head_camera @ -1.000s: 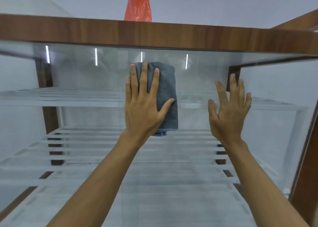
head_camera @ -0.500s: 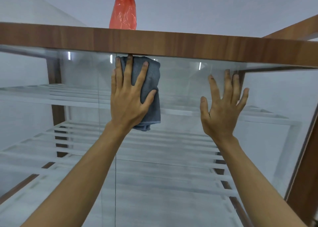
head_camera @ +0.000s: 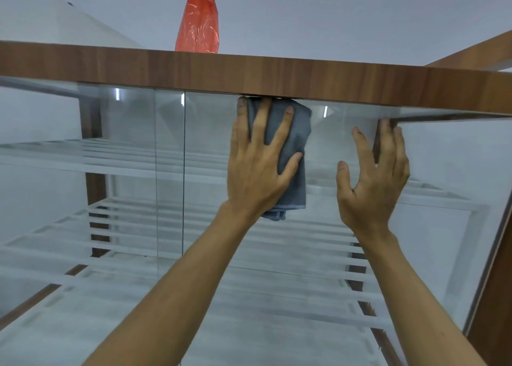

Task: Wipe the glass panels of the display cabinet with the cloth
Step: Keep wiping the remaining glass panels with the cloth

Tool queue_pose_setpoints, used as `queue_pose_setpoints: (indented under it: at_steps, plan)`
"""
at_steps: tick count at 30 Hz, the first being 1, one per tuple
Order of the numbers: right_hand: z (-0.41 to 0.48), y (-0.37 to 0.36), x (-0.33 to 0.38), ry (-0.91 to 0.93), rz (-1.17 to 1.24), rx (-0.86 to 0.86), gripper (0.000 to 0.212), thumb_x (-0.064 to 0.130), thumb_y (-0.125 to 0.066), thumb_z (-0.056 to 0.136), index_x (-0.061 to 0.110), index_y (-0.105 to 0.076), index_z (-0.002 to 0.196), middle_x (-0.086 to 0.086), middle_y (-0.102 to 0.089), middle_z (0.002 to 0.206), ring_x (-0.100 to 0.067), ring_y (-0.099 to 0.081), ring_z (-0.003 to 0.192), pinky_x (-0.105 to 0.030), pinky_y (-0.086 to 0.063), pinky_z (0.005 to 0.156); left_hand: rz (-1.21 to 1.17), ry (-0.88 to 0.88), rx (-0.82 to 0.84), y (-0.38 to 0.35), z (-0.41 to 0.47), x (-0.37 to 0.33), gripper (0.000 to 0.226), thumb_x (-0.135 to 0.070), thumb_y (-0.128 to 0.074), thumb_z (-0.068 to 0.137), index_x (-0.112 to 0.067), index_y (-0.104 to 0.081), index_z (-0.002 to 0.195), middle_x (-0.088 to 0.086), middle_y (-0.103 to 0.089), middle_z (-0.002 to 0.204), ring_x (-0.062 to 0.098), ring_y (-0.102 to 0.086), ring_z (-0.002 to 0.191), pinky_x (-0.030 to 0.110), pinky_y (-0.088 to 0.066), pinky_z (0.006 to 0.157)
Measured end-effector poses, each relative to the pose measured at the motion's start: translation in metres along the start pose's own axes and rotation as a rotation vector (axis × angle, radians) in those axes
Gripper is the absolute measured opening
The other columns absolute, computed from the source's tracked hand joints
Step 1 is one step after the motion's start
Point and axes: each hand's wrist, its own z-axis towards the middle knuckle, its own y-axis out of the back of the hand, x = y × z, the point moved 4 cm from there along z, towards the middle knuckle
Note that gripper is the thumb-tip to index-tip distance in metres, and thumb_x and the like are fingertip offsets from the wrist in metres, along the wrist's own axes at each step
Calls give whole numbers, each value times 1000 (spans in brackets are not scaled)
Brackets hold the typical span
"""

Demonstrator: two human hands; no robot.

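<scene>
Pressing the cloth (head_camera: pixel 293 132) against the glass panel (head_camera: pixel 210 144), spread left fingers (head_camera: pixel 260 124) lie atop it; right fingers (head_camera: pixel 363 149) straight, empty.

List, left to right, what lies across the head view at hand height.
Wooden back post → glass panel edges → left hand pressing the cloth → right hand → wooden side frame.

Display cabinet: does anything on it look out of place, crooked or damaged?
Only one thing: a red plastic bag stands up above the wooden top, an odd place for it. The glass panel shows no crack or spill, and the grey cloth lies flat under the left hand.
</scene>
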Motion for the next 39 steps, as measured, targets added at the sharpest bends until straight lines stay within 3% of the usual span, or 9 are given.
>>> queue_pose_setpoints:
  at_steps: [4,11,16,19,26,31,39]
  plan:
    - [0,7,-20,-1,-85,13,54,34,-52,97,23,-47,149,-9,-29,163,-31,-17,153,-55,-9,123,-5,-47,27,-13,-6,-35,66,-49,-53,99,-17,-39,155,18,-29,163,47,-15,152,56,-20,123]
    - [-2,3,-23,31,-100,6,55,37,-50,97,25,-44,151,-8,-27,164,-31,-17,153,-54,-8,124,194,-61,57,-8,-35,-17,67,-53,-37,105,-15,-28,159,19,-22,165,35,-8,154,51,3,126]
    - [-3,2,-22,35,-103,-9,54,35,-49,98,24,-44,150,-8,-28,163,-31,-18,153,-56,-9,124,142,66,10,16,-47,50,64,-43,-37,107,-7,-24,158,17,-24,165,32,-20,153,49,-16,126]
    - [-3,2,-22,32,-94,-15,52,36,-48,98,25,-45,150,-8,-29,163,-31,-18,153,-56,-9,123,78,64,-13,24,-38,71,57,-36,-42,107,-15,-28,158,16,-27,164,34,-25,152,49,-24,124]
    - [-2,2,-23,29,-101,-12,53,36,-49,98,26,-43,151,-8,-28,164,-31,-18,153,-54,-7,124,33,109,20,12,-21,61,70,-57,-41,101,-20,-26,159,15,-16,167,38,-9,155,51,-5,126]
    - [-2,4,-24,43,-85,-10,53,37,-49,98,24,-45,150,-11,-29,163,-32,-19,153,-53,-7,124,44,109,4,5,-5,39,77,-66,-39,98,-22,-24,160,17,-16,167,38,-9,155,52,-4,126]
    - [-3,17,-39,41,-20,30,53,33,-54,97,23,-47,148,-13,-28,163,-32,-18,153,-44,-5,126,29,66,7,-10,1,-18,74,-58,-48,99,-16,-32,158,20,-25,163,40,-16,154,56,-11,126]
